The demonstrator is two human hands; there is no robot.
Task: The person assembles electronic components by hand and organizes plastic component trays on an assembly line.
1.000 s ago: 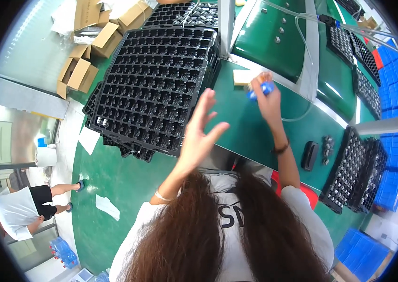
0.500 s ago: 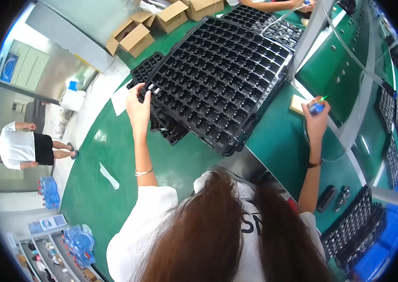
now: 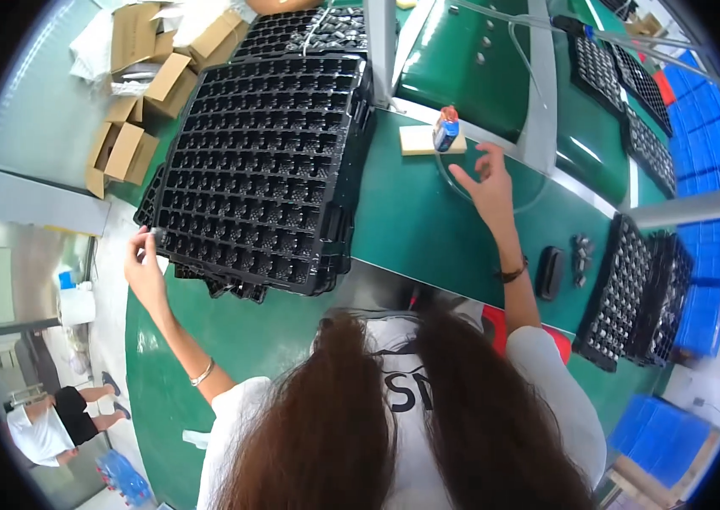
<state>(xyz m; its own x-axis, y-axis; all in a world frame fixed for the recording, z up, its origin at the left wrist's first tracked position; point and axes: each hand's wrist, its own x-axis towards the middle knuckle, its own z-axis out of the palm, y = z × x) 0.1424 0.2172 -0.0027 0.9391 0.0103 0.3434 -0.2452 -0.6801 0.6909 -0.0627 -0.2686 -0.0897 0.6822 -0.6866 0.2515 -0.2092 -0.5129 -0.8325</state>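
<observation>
Between the thumb and fingertips of my left hand [image 3: 146, 265] is a small grey part [image 3: 158, 233], too small to name; the hand is closed at the near left corner of a black pocketed plastic tray [image 3: 254, 170]. This tray tops a stack of similar trays, and its pockets look mostly bare. My right hand [image 3: 489, 183] is open, thumb and fingers apart, over the green table. Just beyond it, a small blue bottle [image 3: 446, 132] with a reddish top stands on a pale yellow block [image 3: 416, 140], not touched by the hand.
Behind the stack is another tray with many small metallic parts [image 3: 338, 30]. To the right lie a black oblong case [image 3: 550, 274], a little cluster of parts [image 3: 581, 259] and filled trays [image 3: 619, 289]. A metal post [image 3: 380, 51] rises behind. Cardboard boxes [image 3: 126, 153] stand far left; a person [image 3: 45, 425] is beyond.
My right hand has let go of the blue bottle, which now stands on the yellow block. My left hand pinches a small part at the tray's corner. The view has turned.
</observation>
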